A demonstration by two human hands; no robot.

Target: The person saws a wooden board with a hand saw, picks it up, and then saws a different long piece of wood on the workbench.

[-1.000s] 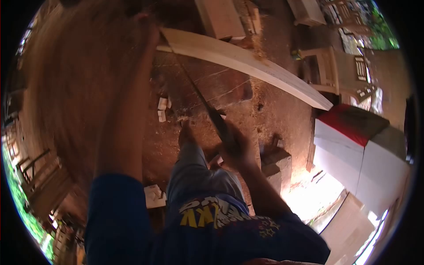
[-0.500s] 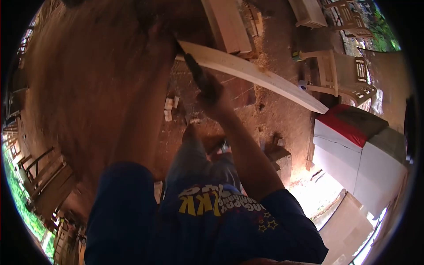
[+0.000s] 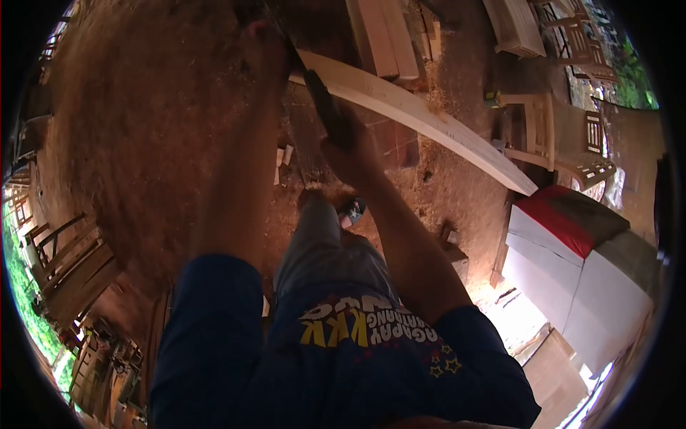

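Note:
My right hand (image 3: pixel 350 146) is closed around the dark handle of a long tool (image 3: pixel 319 96). Its thin dark part runs up and left past the near end of a long pale wooden board (image 3: pixel 421 120). Near the top, my left hand (image 3: pixel 261 36) is in shadow beside the tool's upper part; its fingers are too dark and blurred to make out. The board curves away to the right in this wide view, and its far end lies by a red cloth (image 3: pixel 554 214).
Thick timbers (image 3: pixel 386 43) lie beyond the board. Wooden chairs (image 3: pixel 539 129) stand at right, above a large white box-like object (image 3: pixel 554 275). More wooden furniture (image 3: pixel 75 279) is at left. Small wood offcuts (image 3: pixel 283 159) and shavings lie on the brown floor near my feet.
The view has shifted slightly, so the board and furniture appear a little further right. My left forearm shows more clearly, and my right hand and the tool handle sit slightly higher and further right.

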